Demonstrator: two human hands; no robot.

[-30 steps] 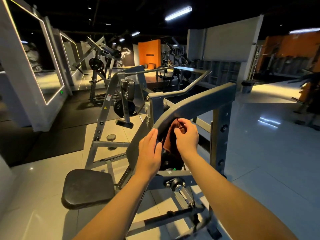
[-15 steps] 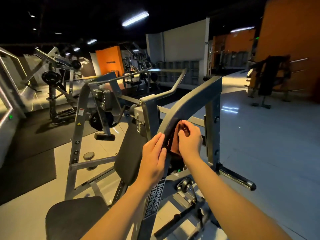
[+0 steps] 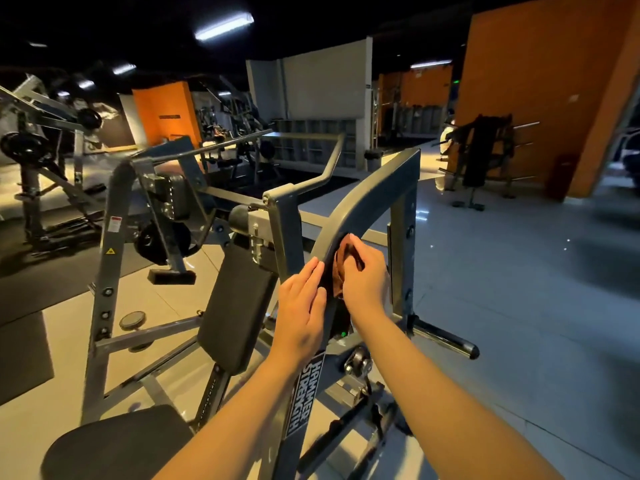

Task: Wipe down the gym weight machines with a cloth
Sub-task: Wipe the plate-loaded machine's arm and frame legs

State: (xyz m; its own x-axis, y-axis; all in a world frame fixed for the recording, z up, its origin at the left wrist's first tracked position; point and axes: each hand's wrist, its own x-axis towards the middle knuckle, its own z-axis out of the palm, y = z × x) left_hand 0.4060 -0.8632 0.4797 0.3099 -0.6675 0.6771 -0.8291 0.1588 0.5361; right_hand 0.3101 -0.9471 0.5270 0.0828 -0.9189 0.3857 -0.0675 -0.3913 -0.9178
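Looking down on the grey weight machine (image 3: 112, 271), standing on pale floor tiles (image 3: 519, 306) and filling the middle of the view. Following its curved beam (image 3: 367, 195) now: rising from the low near end, past the Hammer Strength label (image 3: 304, 396), then arching up and away to the right. Passing the black seat pad (image 3: 117, 445) at lower left and the tilted back pad (image 3: 239, 306) just left of the beam. Coming to the left hand (image 3: 301, 313): lying flat against the beam's near face, fingers straight and together, pointing up along it, gripping nothing. Then the right hand (image 3: 367, 282), just across the beam, fingers curled, pinching the brown cloth (image 3: 341, 268). Pressing that cloth to the beam's underside at mid-curve, bunched and hanging lengthwise, long axis running nearly up and down, top end pointing toward the arch.
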